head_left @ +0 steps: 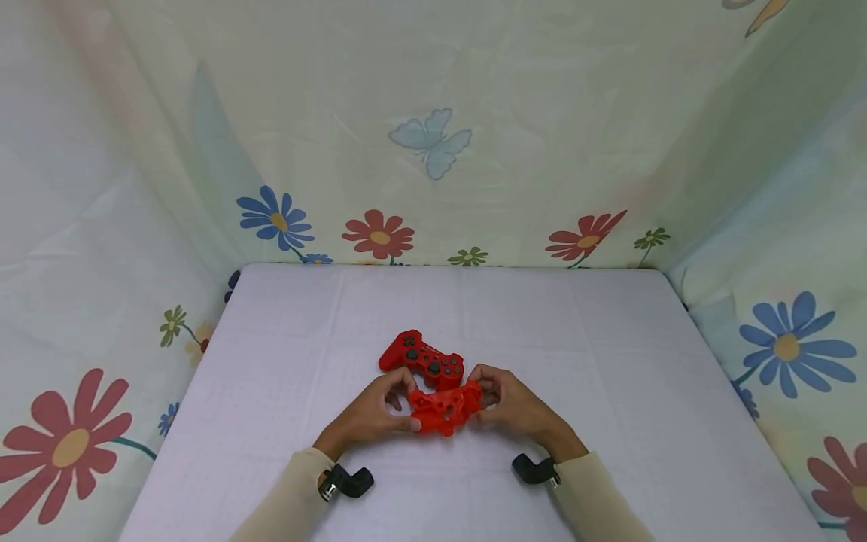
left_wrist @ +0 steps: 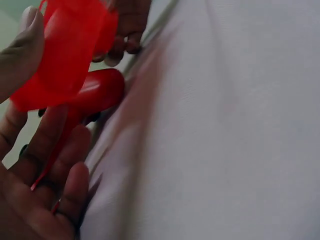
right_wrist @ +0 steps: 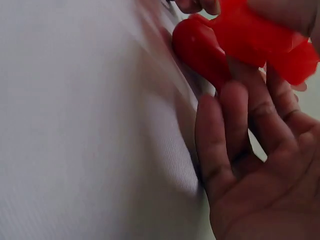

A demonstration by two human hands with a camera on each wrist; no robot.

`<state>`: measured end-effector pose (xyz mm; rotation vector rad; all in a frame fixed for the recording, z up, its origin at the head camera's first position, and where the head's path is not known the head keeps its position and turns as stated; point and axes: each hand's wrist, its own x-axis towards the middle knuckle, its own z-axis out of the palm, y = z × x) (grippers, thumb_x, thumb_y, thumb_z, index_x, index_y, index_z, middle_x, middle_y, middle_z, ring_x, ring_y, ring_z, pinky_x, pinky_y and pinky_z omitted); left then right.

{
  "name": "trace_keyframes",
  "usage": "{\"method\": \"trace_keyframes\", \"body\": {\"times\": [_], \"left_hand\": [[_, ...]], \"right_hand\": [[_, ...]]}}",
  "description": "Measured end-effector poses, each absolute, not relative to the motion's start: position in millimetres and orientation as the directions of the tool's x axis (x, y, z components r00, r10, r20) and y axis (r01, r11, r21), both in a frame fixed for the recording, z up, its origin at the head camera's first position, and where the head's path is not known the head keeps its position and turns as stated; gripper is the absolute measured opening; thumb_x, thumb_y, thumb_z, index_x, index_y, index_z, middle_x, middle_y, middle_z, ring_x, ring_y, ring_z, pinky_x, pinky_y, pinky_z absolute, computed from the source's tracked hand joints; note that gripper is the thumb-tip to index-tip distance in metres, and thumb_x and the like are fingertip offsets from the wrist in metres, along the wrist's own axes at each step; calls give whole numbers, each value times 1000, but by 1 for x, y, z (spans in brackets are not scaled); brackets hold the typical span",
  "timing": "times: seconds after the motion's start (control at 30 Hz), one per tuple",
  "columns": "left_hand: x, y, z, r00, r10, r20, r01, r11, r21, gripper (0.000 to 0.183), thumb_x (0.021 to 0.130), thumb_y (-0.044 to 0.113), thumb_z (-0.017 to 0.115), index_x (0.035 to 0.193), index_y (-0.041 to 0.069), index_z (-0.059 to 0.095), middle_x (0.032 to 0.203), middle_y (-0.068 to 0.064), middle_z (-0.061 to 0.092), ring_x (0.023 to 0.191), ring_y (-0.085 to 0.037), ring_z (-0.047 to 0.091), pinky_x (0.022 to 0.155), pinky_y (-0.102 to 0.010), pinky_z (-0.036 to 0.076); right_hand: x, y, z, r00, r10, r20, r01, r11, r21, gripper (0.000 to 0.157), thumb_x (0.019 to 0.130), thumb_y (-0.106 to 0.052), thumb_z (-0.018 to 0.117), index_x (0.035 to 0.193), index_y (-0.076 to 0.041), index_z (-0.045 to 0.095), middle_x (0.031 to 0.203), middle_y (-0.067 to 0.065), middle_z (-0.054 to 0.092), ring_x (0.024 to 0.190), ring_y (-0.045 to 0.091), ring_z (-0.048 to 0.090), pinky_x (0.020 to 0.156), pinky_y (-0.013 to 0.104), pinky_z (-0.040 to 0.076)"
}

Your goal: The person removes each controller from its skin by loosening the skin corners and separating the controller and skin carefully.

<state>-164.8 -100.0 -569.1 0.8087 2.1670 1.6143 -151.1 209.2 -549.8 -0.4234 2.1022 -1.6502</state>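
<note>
A bright red, soft-looking game controller cover (head_left: 445,409) with cut-out openings is held between both hands near the middle of the table. My left hand (head_left: 376,406) pinches its left end, thumb on the near side. At the other end, my right hand (head_left: 518,403) grips it between thumb and fingers. Just behind the cover lies a darker red game controller (head_left: 421,357), buttons and sticks facing up. In the left wrist view the cover (left_wrist: 70,55) overlaps one grip of the controller (left_wrist: 104,90). The right wrist view shows the controller (right_wrist: 199,49) beyond the fingers, below the cover (right_wrist: 240,37).
A white cloth covers the table (head_left: 542,324). Curtains (head_left: 515,135) printed with flowers and a butterfly hang along its back and both sides. Black wrist cameras (head_left: 354,482) sit at the cuffs of the beige sleeves (head_left: 284,500).
</note>
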Motion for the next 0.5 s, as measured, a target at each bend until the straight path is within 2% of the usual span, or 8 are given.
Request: {"method": "trace_keyframes", "body": {"times": [0.1, 0.2, 0.3, 0.4, 0.5], "left_hand": [[-169, -104, -567, -739, 665, 110, 243, 110, 964, 38, 88, 33, 88, 103, 13, 59, 102, -4, 63, 99, -19, 63, 86, -34, 56], [-170, -105, -570, -701, 698, 145, 237, 35, 971, 32, 95, 29, 81, 100, 8, 58, 100, -7, 64, 95, -14, 63, 84, -29, 55], [-169, -104, -573, -675, 720, 161, 182, -49, 982, 24, 101, 16, 73, 96, 2, 55, 103, -16, 67, 96, -10, 64, 82, -24, 53], [-166, -100, -574, -659, 738, 146, 115, -92, 989, 18, 102, 5, 68, 97, -1, 52, 107, -27, 69, 100, -11, 67, 82, -22, 53], [-163, -94, -571, -662, 743, 100, 118, -29, 993, 16, 100, 9, 71, 105, 2, 58, 108, -25, 70, 98, -13, 68, 82, -22, 54]], "right_hand": [[-153, 214, -549, -826, -543, -153, 49, 201, -978, 50, 82, 6, 81, 124, -3, 56, 109, 9, 73, 86, 15, 65, 79, 26, 58], [-154, 218, -550, -807, -574, -142, 53, 168, -984, 52, 83, 5, 81, 128, -3, 56, 113, 10, 72, 91, 15, 66, 81, 26, 59], [-154, 221, -552, -791, -597, -136, 68, 135, -989, 47, 84, 3, 81, 124, -1, 58, 114, 11, 71, 96, 16, 68, 84, 27, 61], [-154, 222, -555, -775, -618, -134, 83, 110, -990, 35, 89, 1, 78, 119, 2, 59, 110, 12, 71, 95, 16, 67, 84, 27, 61], [-154, 223, -556, -771, -621, -140, 84, 119, -989, 27, 95, -4, 75, 116, 3, 59, 104, 9, 71, 92, 14, 66, 82, 27, 60]]}}
